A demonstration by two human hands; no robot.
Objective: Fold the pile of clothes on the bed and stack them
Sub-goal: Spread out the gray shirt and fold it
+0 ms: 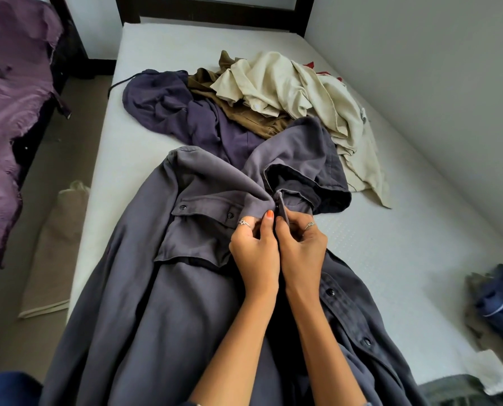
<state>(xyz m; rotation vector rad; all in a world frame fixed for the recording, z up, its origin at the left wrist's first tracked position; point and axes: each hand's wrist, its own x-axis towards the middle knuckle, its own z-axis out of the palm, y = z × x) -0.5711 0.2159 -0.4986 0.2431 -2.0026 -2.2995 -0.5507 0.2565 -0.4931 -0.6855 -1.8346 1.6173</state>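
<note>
Far to the left of the hands, a rumpled purple cloth drapes over dark furniture. Lower on that side, a beige folded cloth lies on the tan floor. Well beyond the hands stands a dark bed frame against a pale wall, which also runs along to their right.
</note>
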